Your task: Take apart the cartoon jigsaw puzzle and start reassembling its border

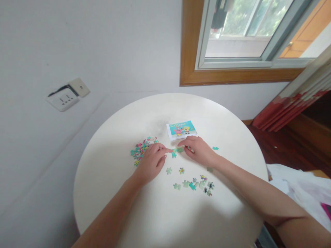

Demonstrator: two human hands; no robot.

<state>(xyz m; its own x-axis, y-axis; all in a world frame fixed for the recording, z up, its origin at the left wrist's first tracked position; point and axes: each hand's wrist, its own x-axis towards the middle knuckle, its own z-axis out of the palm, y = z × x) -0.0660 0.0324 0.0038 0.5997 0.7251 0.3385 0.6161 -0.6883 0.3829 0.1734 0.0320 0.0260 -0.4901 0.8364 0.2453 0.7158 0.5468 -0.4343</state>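
Observation:
A short row of joined green jigsaw puzzle pieces point(179, 150) lies on the white round table, with a teal puzzle piece point(174, 155) at its lower left. My left hand point(153, 159) points its index finger at the left end of the row, touching it; its thumb is apart and it holds nothing. From the right, my right hand point(198, 148) curls its fingers over the row's right end, at a puzzle piece partly hidden beneath them. Under and beyond my left hand is a heap of mixed puzzle pieces point(141, 148).
A small picture card point(182, 129) with cartoon figures lies just beyond my hands. Several loose pieces point(192, 186) are scattered nearer me, and a teal piece point(215, 148) lies right of my right hand. The table point(103, 193) stands against the wall below a window.

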